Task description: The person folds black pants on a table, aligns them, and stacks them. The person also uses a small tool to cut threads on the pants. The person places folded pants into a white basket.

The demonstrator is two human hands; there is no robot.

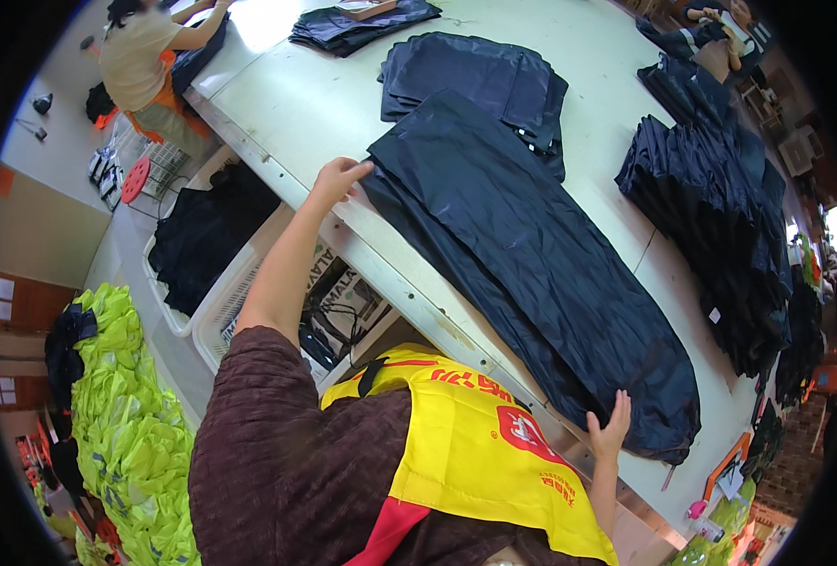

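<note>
A long dark navy garment (525, 240), folded lengthwise, lies slantwise across the white table (277, 106) before me. My left hand (338, 180) is at its upper left corner, thumb and fingers at the fabric's edge; whether they pinch it cannot be told. Near the lower right end, my right hand (611, 428) rests against the garment's near edge, with thumb and fingers apart. Just beyond the garment, partly under its upper end, sits a stack of folded dark garments (471, 71).
Dark garments are heaped at the right (701, 212), with another folded pile (362, 28) at the far side. White baskets (195, 318) stand below the table edge, beside yellow-green garments (128, 424). One person (139, 64) works at upper left, another (733, 35) at upper right.
</note>
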